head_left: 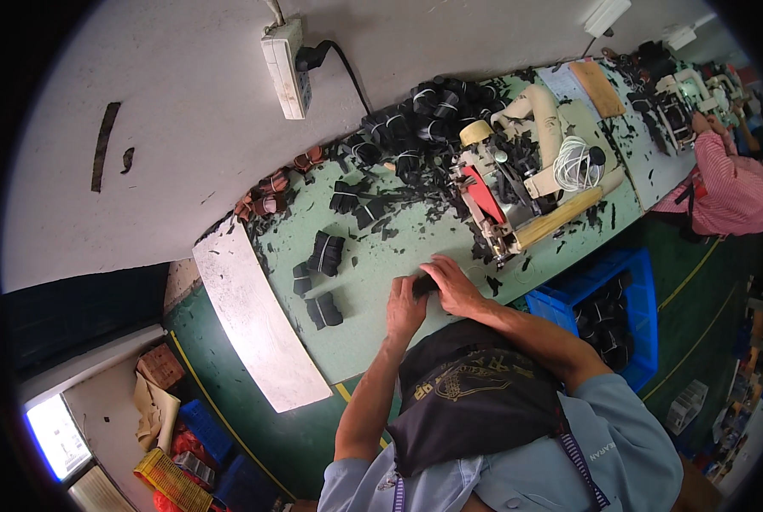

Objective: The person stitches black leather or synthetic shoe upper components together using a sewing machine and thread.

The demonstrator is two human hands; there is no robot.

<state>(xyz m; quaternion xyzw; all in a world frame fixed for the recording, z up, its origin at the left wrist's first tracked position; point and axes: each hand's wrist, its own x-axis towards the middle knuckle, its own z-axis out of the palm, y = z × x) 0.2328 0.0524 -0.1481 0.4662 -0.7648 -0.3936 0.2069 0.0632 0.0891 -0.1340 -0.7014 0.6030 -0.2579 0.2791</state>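
Note:
Both hands meet over the near edge of the green worktable (364, 333). Between them is a small black bundle of strips (425, 285), partly hidden by my fingers. My left hand (405, 305) closes on its left side, and my right hand (452, 287) has its fingers bent over the right end. Left of my hands lie several black bundles: a larger banded one (325, 253), a small one (302, 279) and another (323, 311) nearer me. Two more, one banded (345, 197) and one beside it (369, 212), sit farther back.
A cream bench machine (545, 128) with a red part stands right of my hands amid black scraps. Black bundles (390, 128) pile by the wall; reddish-brown ones (266, 196) lie left. A blue crate (646, 316) holds black pieces. A co-worker (731, 188) sits far right.

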